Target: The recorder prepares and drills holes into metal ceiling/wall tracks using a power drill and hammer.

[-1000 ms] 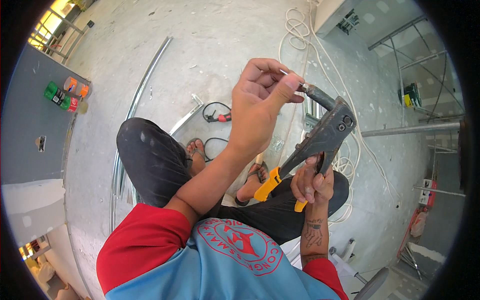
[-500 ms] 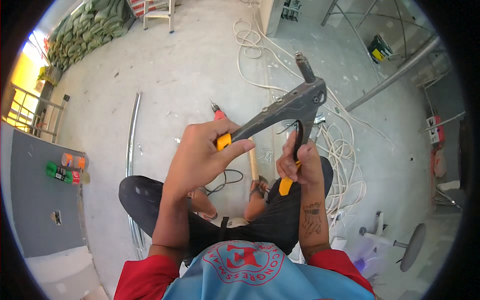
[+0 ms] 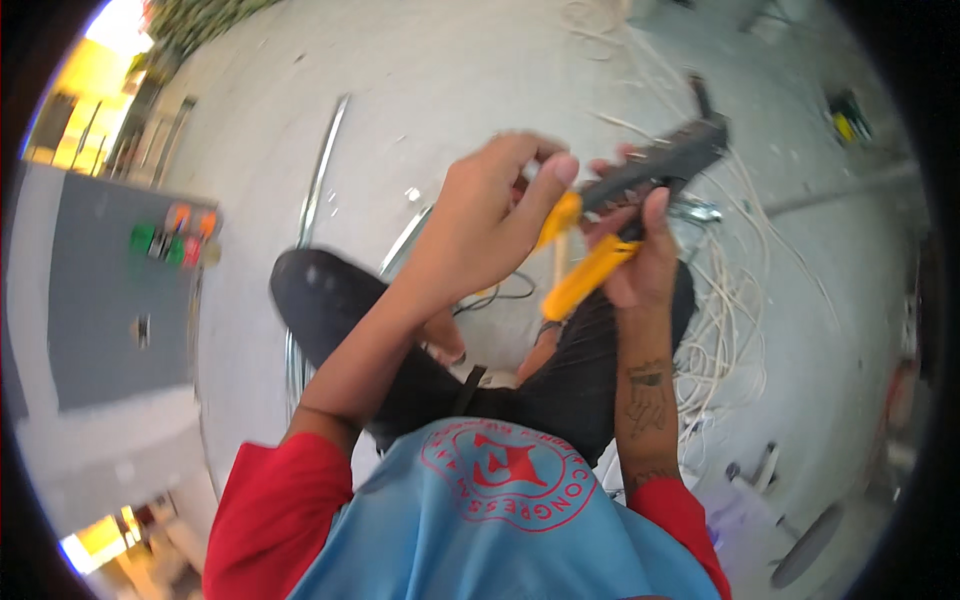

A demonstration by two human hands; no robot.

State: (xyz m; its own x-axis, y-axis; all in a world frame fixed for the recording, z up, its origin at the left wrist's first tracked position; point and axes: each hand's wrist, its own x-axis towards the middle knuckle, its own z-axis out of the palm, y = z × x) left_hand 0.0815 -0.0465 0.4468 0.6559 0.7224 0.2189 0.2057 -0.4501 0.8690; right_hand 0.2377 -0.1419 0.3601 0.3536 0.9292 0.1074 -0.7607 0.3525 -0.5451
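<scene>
A dark grey hand riveter (image 3: 668, 157) with yellow handle grips is raised in front of me, its nose pointing up and away. My right hand (image 3: 646, 262) is wrapped round it, with fingers showing behind the body and the thumb in front. The lower yellow grip (image 3: 588, 278) sticks out to the left of that hand. Beside the other yellow grip (image 3: 561, 218), my left hand (image 3: 485, 220) has its fingers curled toward the thumb. Motion blurs those fingertips, so whatever they may hold cannot be made out.
Tangled white cable (image 3: 722, 345) lies on the floor to the right. A long metal strip (image 3: 325, 165) runs along the left. A grey board (image 3: 105, 290) stands farther left, near a green bottle (image 3: 152, 241). A round dark disc (image 3: 808, 545) is at lower right.
My left hand has come off the riveter's upper handle and moved up and right. The riveter has shifted right with my right hand, and its two handles are closer together. The view has turned.
</scene>
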